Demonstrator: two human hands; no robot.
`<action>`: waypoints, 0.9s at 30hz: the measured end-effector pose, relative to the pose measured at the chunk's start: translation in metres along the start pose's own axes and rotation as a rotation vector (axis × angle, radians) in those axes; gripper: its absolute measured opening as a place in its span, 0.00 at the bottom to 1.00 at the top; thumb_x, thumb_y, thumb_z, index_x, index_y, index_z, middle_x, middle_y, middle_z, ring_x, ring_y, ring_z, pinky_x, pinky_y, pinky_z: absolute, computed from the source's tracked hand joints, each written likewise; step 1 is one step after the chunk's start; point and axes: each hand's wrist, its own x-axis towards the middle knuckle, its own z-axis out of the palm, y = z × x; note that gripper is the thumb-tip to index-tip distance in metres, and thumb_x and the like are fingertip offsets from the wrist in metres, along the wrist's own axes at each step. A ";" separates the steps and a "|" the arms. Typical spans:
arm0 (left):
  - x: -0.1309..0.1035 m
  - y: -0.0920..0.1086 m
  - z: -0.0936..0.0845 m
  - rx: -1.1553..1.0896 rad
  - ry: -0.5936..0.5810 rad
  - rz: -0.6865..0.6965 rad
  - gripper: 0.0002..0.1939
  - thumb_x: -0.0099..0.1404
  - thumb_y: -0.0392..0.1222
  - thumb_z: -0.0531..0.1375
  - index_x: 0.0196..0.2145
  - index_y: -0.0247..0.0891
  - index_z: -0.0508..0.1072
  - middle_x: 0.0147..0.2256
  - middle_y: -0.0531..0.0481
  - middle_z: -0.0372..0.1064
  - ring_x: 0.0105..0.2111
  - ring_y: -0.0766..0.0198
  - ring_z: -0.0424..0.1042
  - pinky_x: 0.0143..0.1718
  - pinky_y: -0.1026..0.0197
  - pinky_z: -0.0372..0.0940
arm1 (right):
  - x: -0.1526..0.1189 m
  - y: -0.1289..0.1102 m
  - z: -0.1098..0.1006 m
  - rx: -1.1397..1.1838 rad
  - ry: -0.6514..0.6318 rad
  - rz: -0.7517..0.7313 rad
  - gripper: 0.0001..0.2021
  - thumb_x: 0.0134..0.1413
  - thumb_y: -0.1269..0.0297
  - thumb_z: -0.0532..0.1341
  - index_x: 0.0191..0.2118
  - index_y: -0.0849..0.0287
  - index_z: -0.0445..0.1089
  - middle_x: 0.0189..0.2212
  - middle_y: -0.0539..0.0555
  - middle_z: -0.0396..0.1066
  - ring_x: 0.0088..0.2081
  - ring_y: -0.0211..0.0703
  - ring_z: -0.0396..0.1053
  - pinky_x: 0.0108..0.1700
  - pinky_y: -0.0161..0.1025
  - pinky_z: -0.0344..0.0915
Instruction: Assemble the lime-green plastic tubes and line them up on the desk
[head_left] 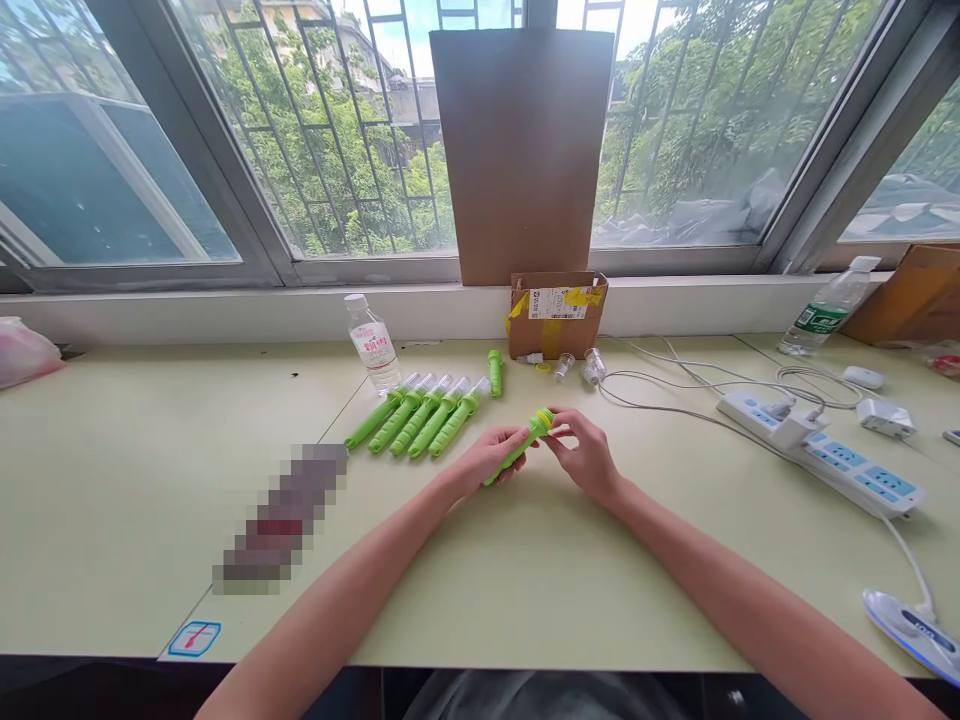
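My left hand (495,456) is wrapped round a green plastic tube (516,455), holding it tilted over the table. A yellow ring (545,416) sits around the tube's upper end. Fingertips of my right hand (587,453) pinch at that ring. Behind my left forearm, several green tubes with clear caps (426,418) lie side by side in a slanted row. One more green tube (495,373), without a clear cap, is farther back. Near the box lie clear plastic caps (565,367) and another yellow ring (543,368).
A cardboard box (556,318) stands at the back by the sill. Water bottles stand at left (373,345) and right (829,308). A power strip (821,452) with cables lies right, a white device (911,632) nearer the front. A blurred patch (281,520) covers something on the left.
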 end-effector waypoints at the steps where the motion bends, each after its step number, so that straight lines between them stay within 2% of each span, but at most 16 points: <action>1: 0.000 0.000 0.000 0.008 0.004 -0.001 0.25 0.62 0.62 0.52 0.37 0.35 0.68 0.17 0.59 0.57 0.13 0.75 0.51 0.16 0.68 0.48 | 0.000 0.000 0.000 0.000 -0.003 -0.004 0.04 0.55 0.63 0.60 0.36 0.54 0.64 0.44 0.56 0.71 0.41 0.44 0.72 0.36 0.45 0.76; 6: 0.001 -0.003 0.001 0.004 0.045 -0.016 0.20 0.57 0.56 0.61 0.37 0.39 0.61 0.21 0.59 0.65 0.13 0.74 0.56 0.15 0.69 0.48 | 0.000 0.000 0.001 -0.014 -0.001 0.000 0.05 0.56 0.61 0.59 0.36 0.54 0.64 0.44 0.56 0.71 0.41 0.44 0.72 0.36 0.46 0.76; 9: 0.002 -0.006 0.001 -0.034 0.051 -0.006 0.19 0.57 0.54 0.62 0.36 0.40 0.59 0.24 0.56 0.70 0.14 0.73 0.59 0.14 0.69 0.51 | 0.000 0.000 0.000 -0.015 -0.003 -0.005 0.04 0.56 0.63 0.60 0.36 0.54 0.64 0.44 0.56 0.71 0.41 0.44 0.72 0.36 0.45 0.76; 17: 0.004 -0.006 0.002 -0.054 0.105 -0.015 0.20 0.55 0.55 0.63 0.32 0.38 0.60 0.30 0.47 0.75 0.19 0.69 0.68 0.17 0.68 0.59 | 0.001 -0.004 -0.002 -0.003 0.000 -0.022 0.02 0.56 0.65 0.60 0.35 0.55 0.65 0.44 0.56 0.71 0.39 0.42 0.72 0.36 0.44 0.75; 23: 0.003 -0.006 0.001 -0.073 0.115 -0.013 0.21 0.54 0.56 0.64 0.31 0.37 0.61 0.31 0.45 0.75 0.20 0.68 0.70 0.17 0.68 0.60 | 0.001 -0.004 -0.002 -0.021 -0.005 -0.018 0.03 0.56 0.63 0.59 0.34 0.55 0.65 0.43 0.56 0.71 0.38 0.42 0.72 0.36 0.45 0.75; 27: 0.003 -0.005 -0.001 -0.093 0.107 -0.012 0.22 0.54 0.59 0.62 0.31 0.36 0.64 0.32 0.44 0.74 0.21 0.67 0.70 0.19 0.67 0.61 | 0.000 -0.002 -0.002 -0.016 -0.019 0.001 0.04 0.57 0.63 0.59 0.38 0.54 0.65 0.44 0.56 0.71 0.41 0.44 0.72 0.36 0.45 0.76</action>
